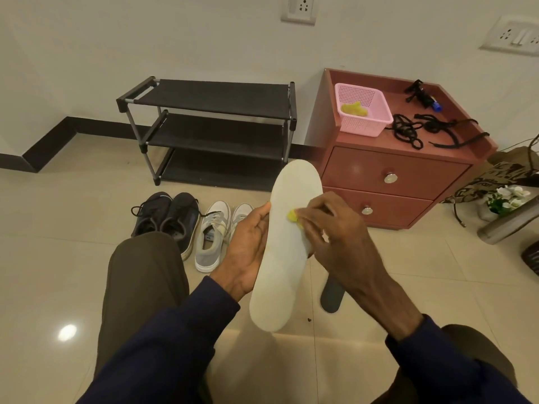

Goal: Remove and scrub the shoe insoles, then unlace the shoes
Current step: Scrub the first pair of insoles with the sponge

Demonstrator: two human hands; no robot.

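Against the wall stand a black shoe rack (210, 126) and a red cabinet (393, 176). On the cabinet's top are a pink basket (363, 112) holding a yellow cloth (354, 109) and, beside it, loose black laces (408, 131). On the tiled floor (58, 258) in front of the rack, a pair of dark shoes (166, 217) sits next to a pair of grey shoes (215, 231), and the raised hands partly cover the nearer grey shoe. A dark insole (331, 295) lies on the floor under the right wrist. The left hand (248, 249) grips the white insole (288, 243) along its left edge, holding it up in front of the knees. The right hand (335, 237) pinches a yellow piece (292, 215), perhaps a cloth or sponge, against the insole's middle. The insole is pale, smooth and slightly curved, with its toe end pointing away.
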